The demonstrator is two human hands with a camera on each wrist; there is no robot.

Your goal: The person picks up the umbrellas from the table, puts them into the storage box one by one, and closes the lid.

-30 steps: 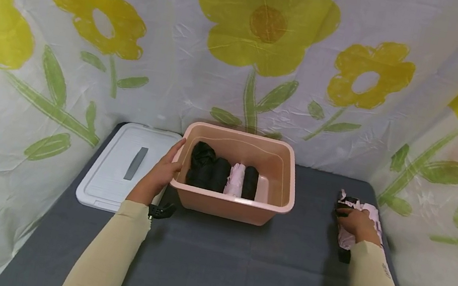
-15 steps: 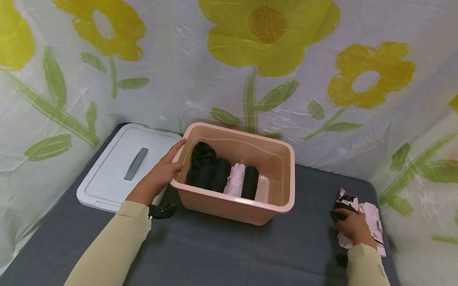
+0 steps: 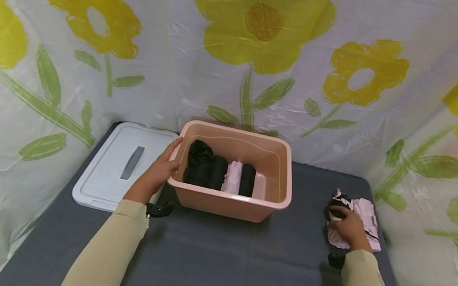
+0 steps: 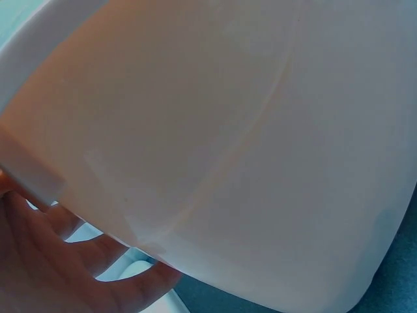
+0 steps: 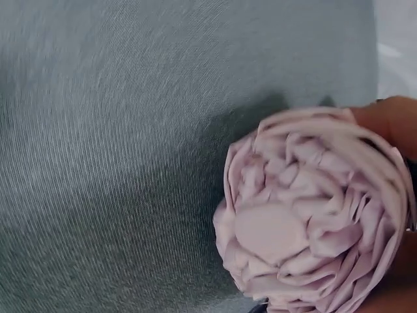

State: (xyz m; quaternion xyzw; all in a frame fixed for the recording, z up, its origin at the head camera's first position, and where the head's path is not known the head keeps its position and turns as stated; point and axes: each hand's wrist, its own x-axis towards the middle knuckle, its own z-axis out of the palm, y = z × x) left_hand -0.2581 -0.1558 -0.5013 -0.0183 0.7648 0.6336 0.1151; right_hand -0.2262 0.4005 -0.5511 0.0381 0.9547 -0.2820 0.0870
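A pink plastic storage bin (image 3: pixel 227 205) stands near the back of the table. My left hand (image 3: pixel 158 171) grips its left rim; in the left wrist view the fingers (image 4: pixel 146 287) bend against the bin's wall. Inside the bin lie black rolls (image 3: pixel 217 172) and one pink roll (image 3: pixel 232 177), side by side, which look like folded umbrellas. At the table's right, my right hand (image 3: pixel 349 228) holds a pink folded umbrella (image 5: pixel 306 222), its gathered cloth and round end facing the right wrist camera. Another pink folded umbrella (image 3: pixel 367 216) lies just beyond that hand, with something black beside it.
A white lid (image 3: pixel 101 176) with a grey handle lies flat left of the bin. Dark grey cloth (image 3: pixel 233 276) covers the table. A flower-printed curtain (image 3: pixel 162 24) closes in the back and sides.
My right hand has drawn slightly left with the pink folded umbrella, away from the one beside it. My left hand and the bin have stayed in place.
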